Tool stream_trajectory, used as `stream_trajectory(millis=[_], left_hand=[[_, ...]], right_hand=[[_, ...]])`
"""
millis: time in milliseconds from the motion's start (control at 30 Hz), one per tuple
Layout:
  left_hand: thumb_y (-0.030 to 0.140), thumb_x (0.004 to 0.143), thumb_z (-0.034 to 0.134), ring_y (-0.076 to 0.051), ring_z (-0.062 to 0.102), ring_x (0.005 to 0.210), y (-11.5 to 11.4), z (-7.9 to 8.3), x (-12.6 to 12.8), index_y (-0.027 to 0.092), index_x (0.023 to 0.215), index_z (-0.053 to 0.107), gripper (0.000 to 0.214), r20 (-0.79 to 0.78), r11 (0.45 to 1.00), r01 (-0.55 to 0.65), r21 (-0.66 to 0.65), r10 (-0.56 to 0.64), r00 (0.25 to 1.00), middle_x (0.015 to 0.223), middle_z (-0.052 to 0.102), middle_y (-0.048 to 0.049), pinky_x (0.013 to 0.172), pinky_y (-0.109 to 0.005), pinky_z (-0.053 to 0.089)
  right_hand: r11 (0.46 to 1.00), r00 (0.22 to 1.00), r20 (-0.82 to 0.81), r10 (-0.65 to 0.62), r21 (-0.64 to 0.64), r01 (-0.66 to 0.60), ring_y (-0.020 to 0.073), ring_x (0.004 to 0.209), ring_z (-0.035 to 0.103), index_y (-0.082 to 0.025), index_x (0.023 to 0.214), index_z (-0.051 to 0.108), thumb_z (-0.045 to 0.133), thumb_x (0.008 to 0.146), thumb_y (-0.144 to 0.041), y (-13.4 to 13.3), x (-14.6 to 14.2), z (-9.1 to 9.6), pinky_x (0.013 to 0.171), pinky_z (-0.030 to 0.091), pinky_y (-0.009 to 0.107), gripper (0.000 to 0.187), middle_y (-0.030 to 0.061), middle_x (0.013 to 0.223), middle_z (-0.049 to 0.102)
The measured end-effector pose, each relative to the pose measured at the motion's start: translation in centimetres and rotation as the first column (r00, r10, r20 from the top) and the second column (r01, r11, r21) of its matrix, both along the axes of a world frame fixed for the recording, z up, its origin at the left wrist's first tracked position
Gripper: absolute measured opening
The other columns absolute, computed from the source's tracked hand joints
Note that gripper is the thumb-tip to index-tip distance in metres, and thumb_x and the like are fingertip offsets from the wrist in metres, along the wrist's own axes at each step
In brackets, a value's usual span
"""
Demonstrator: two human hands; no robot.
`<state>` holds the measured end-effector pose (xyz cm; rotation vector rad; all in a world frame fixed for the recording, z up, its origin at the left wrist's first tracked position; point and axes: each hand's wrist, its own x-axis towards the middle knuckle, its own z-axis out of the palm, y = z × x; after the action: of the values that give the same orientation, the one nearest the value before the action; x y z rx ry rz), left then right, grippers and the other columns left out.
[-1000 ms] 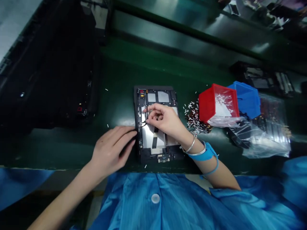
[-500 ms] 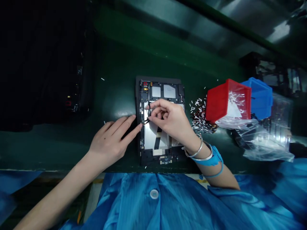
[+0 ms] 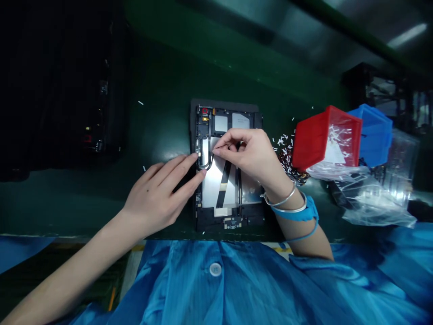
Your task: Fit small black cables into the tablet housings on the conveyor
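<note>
Tablet chassis [image 3: 226,212], back open, lies flat on the green bench [image 3: 162,117] right in front of the blue smock [image 3: 237,289], long side running away from the person.

Left to right:
- Dark stacked trays [image 3: 61,90] far left, well apart from the work, too dim to read.
- Left hand [image 3: 158,198] lies flat on the bench, fingers straight and together, tips pressing the chassis' left edge beside the cable's lower bend. It grips nothing, only braces.
- Thin black cable [image 3: 209,155] loops along the left side of the silver plate [image 3: 211,189]. Right hand [image 3: 252,155] has thumb and forefinger pinched on its upper run.
- Black flex strip [image 3: 223,185] crosses the plate diagonally, just under the right hand.
- Loose white bits [image 3: 282,142] scattered right of the chassis, then red bin [image 3: 324,137], blue bin [image 3: 374,133], crumpled plastic bags [image 3: 375,203].

Risks, as I judge them:
- Pinch looks tight and the cable bend sharp; pulling sideways could kink it or tear it off its connector.
- If the left fingertips slip off the edge, the chassis may skate on the slick bench.
- Right wrist carries bangles [image 3: 282,201] and a blue strap [image 3: 299,212] hanging near the chassis' lower right corner; metal dragging on exposed boards could scratch or short.
- White bits lie near enough to get swept into the open back.

In the way: right palm hides the upper middle of the chassis, so I can't tell where the cable ends.
</note>
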<state>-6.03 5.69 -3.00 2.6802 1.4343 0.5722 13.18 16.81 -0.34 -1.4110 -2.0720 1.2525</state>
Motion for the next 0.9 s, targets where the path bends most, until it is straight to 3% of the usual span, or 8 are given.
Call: stream_trajectory(millis=[300,433,567,900], left_hand=[[0.03,0.093,0.049,-0.034,0.053,0.122,1.0,0.3,0.2,0.011,0.126,0.056,0.038,-0.126,0.997,0.074,0.014,-0.072,0.989,0.137,0.051,-0.0199,0.085,-0.044,0.05],[0.032,0.096,0.044,-0.031,0.053,0.124,1.2,0.1,0.1,0.013,0.127,0.055,0.038,-0.146,0.995,0.095,0.035,-0.089,0.985,0.139,0.05,-0.0141,0.085,-0.042,0.05],[0.027,0.097,0.04,-0.028,0.047,0.13,1.5,0.1,0.1,0.009,0.13,0.052,0.039,-0.151,0.988,0.153,0.014,-0.15,0.977,0.141,0.047,-0.0082,0.091,-0.041,0.048],[0.021,0.097,0.04,-0.029,0.051,0.126,2.0,0.3,-0.1,0.004,0.13,0.051,0.038,-0.101,0.977,0.213,-0.009,-0.213,0.972,0.136,0.052,-0.0091,0.09,-0.045,0.049]], right_hand=[[0.998,0.984,0.174,0.046,-0.041,-0.039,0.0092,0.057,0.048,-0.014,0.069,0.066,0.066,0.071,-0.014,0.9,-0.8,0.5,0.057,0.034,0.026,0.002,-0.0026,0.057,0.055],[0.999,0.97,0.236,0.049,-0.034,-0.042,0.0114,0.059,0.05,-0.017,0.067,0.065,0.065,0.07,-0.013,1.2,-1.1,0.7,0.056,0.037,0.026,0.006,-0.0021,0.058,0.056],[0.998,0.963,0.266,0.055,-0.037,-0.046,0.0134,0.059,0.051,-0.02,0.065,0.064,0.065,0.07,-0.012,1.3,-1.2,0.7,0.054,0.039,0.027,0.009,-0.0016,0.055,0.056],[0.999,0.961,0.273,0.035,0.014,-0.041,0.0148,0.061,0.055,-0.019,0.063,0.064,0.065,0.071,-0.011,1.3,-1.4,0.5,0.058,0.043,0.029,0.011,-0.0016,0.056,0.057]])
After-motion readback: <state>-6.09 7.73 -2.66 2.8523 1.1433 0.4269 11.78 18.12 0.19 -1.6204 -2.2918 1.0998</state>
